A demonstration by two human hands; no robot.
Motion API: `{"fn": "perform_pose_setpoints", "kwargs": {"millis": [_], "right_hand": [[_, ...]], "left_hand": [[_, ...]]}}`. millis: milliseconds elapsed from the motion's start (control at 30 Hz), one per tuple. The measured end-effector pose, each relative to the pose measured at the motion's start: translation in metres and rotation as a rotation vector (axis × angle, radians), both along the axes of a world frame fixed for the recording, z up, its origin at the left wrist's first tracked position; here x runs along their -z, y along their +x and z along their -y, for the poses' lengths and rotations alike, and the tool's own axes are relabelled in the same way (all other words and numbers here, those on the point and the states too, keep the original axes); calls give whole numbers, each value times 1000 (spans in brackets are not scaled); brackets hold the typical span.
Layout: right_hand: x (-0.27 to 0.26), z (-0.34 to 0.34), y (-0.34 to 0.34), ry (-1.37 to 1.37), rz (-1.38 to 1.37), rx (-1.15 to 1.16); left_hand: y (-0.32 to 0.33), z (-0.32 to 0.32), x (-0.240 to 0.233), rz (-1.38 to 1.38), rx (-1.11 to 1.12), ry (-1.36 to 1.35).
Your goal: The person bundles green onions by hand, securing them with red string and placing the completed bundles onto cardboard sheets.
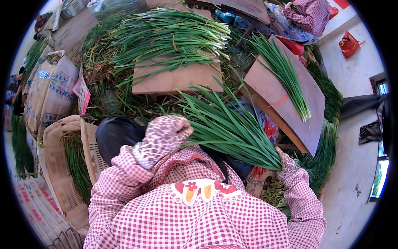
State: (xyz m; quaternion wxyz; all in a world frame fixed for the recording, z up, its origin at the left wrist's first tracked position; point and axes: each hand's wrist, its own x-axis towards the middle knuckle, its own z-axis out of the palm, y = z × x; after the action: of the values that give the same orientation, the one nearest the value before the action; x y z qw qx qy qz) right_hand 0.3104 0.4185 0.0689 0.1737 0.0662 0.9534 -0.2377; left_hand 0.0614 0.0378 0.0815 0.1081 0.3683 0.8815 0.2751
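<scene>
My right hand [285,163], in a patterned glove, grips a bunch of long green leaves, likely garlic chives [230,130], by one end. The leaves fan out across my lap toward the upper left. My left hand [168,135], in a leopard-print glove, is curled beside the leaf tips, and nothing shows in its fingers. Ahead, a large heap of chives [174,37] lies on a low wooden board [174,79], pale stem ends to the right. On a second wooden board [289,102] to the right rests a smaller bundle [286,77] beside red ties [279,101].
Plastic crates [51,146] stand at my left, one with chives [76,168] inside. Loose leaves [108,84] litter the floor. More bundles [328,140] line the white wall [348,174] at right. Another person [307,15] sits at the upper right. Red strips [270,129] hang by the right board.
</scene>
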Motion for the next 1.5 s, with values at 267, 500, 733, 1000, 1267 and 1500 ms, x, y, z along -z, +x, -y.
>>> {"fn": "perform_pose_setpoints", "kwargs": {"millis": [267,500,733,1000,1267,1500], "right_hand": [[1,1,7,150,-35,-71],[13,0,3,42,87,96],[-1,15,-4,40,24,73],[58,-19,23,-34,-21,99],[54,-19,19,216,34,87],[35,-34,29,263,13,48]], "left_hand": [[12,-11,26,112,87,-220],[32,-34,22,295,114,-104],[31,-37,25,39,314,-176],[41,-31,41,104,195,-6],[24,-18,40,122,226,-246],[-43,84,41,-270,-68,-332]]}}
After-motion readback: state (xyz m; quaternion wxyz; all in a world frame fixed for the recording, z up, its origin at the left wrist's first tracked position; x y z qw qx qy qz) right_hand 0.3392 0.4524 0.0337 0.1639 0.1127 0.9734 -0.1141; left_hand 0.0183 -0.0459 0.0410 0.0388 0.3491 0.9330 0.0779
